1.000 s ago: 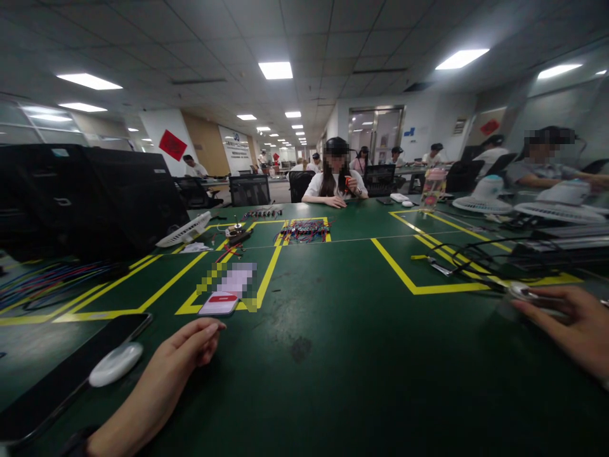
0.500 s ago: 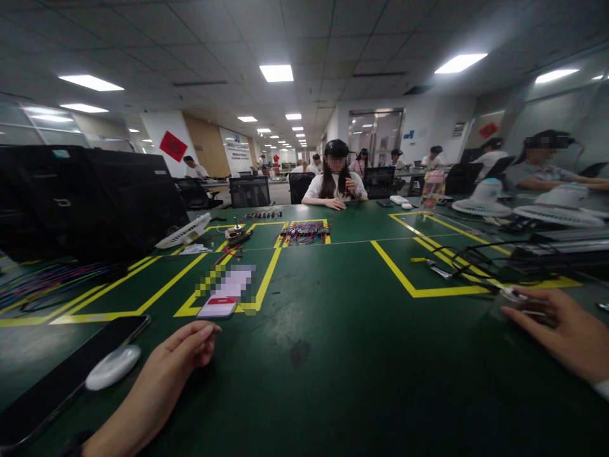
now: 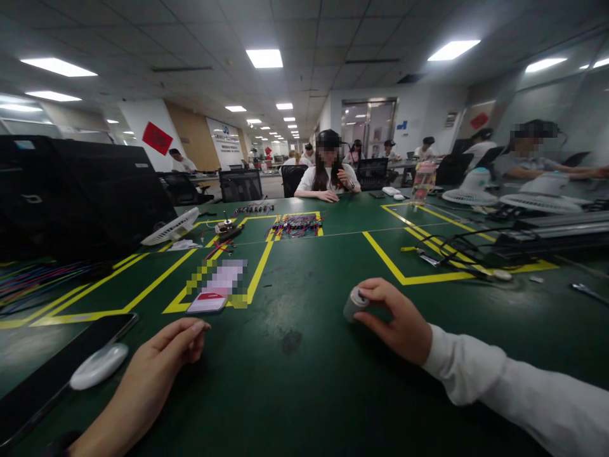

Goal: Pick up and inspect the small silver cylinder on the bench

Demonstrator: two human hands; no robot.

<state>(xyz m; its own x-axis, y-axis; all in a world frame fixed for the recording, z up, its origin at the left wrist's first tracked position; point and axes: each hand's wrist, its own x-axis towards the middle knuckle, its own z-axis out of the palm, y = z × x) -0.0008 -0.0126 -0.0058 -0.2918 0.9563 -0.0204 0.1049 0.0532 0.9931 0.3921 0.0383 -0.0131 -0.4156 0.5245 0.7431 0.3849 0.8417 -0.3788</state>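
Note:
Between the thumb and fingers of my right hand (image 3: pixel 399 320) is a small grey cylinder (image 3: pixel 351 308) with a silvery top, tilted, over the middle right of the green table (image 3: pixel 295 393). My left hand (image 3: pixel 166 352) is closed in a pinch near the table's left front. A tiny dark speck shows at its fingertips, too small to name. Just beyond that hand lies a phone (image 3: pixel 208 303) with a lit, partly blurred screen. To its left are a dark phone (image 3: pixel 61 374) and a white oval case (image 3: pixel 99 367).
Black computer cases (image 3: pixel 85 197) stand at the left beside coloured wires (image 3: pixel 42 285). A wired circuit board (image 3: pixel 299 223) and a motor-like part (image 3: pixel 228 227) lie farther back. Black cables (image 3: pixel 451 254) and white fans (image 3: pixel 542 197) are at the right. A person (image 3: pixel 328 178) sits opposite.
My right hand has come in from the far right towards the middle, bringing the grey cylinder along. My left hand keeps its pinch nearly in place. The view has shifted slightly.

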